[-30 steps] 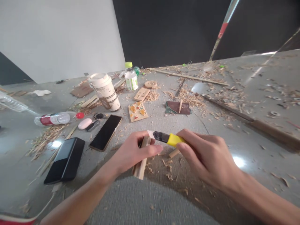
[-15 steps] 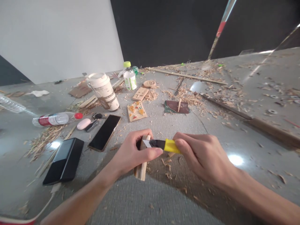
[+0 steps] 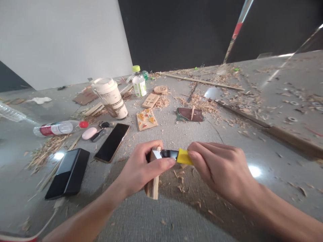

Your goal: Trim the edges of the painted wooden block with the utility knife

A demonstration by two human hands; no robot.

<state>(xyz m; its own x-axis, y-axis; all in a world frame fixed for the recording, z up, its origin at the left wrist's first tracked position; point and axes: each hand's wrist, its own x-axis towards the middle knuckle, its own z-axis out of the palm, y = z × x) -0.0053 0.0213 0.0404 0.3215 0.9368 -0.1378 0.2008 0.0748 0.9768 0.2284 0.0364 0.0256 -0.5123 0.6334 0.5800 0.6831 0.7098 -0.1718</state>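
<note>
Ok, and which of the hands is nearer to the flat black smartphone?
Left: the left hand is just to the right of the smartphone; the right hand, gripping a yellow-handled knife, is farther right.

Workshop-like spot: wood shavings [image 3: 207,104], wood strips [image 3: 202,81] strewn over grey surface [image 3: 131,215].

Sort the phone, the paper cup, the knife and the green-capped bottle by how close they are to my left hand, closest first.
From your left hand:
1. Knife, right at the fingers, its handle to the right.
2. Phone, ahead and to the left.
3. Paper cup, beyond the phone.
4. Green-capped bottle, farther back, right of the cup.
</note>
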